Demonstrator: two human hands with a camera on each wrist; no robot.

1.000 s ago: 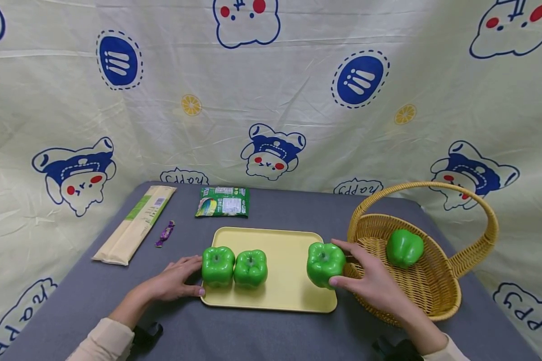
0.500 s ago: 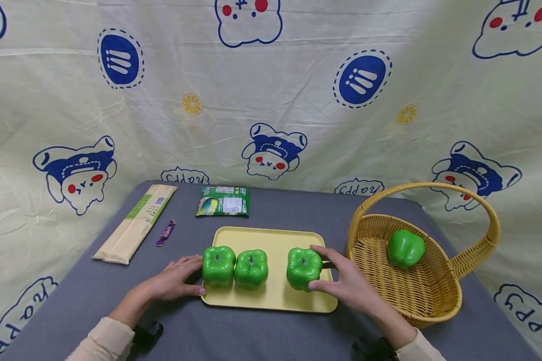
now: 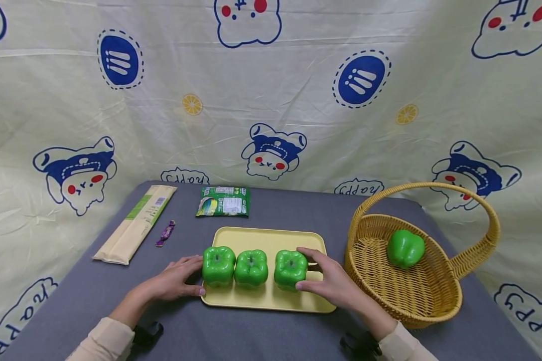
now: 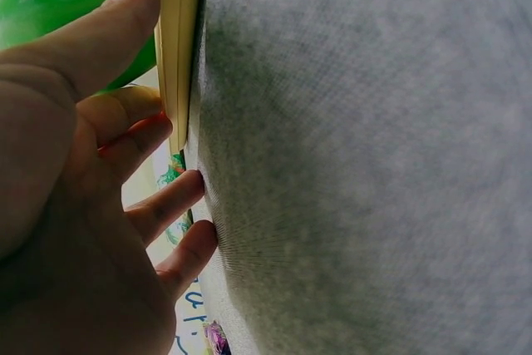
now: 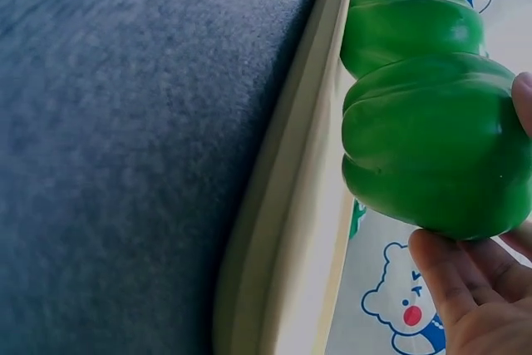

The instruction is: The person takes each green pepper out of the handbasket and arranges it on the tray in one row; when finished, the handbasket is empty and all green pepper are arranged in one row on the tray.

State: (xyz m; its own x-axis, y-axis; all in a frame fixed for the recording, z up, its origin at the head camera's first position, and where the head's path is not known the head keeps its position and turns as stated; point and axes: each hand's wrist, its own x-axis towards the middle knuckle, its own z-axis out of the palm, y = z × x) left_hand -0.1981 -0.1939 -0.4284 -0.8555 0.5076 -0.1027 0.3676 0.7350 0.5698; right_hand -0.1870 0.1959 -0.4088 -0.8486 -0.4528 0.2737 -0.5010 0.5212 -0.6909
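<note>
Over the right half of a pale-yellow rectangular tray, a glossy green bell pepper is pinched between the thumb and fingers of the right hand; whether it touches the tray, I cannot tell. Left of it stand a second green pepper and a third green pepper, side by side. The left hand, fingers apart, touches the tray's left edge. Rightward on the grey cloth-covered counter, a tan woven basket holds a fourth green pepper.

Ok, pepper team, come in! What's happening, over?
Left grip touching left edge of the tray. Right grip holding one pepper; can't tell if it's set down. Nothing seen between it and the next pepper.
</note>
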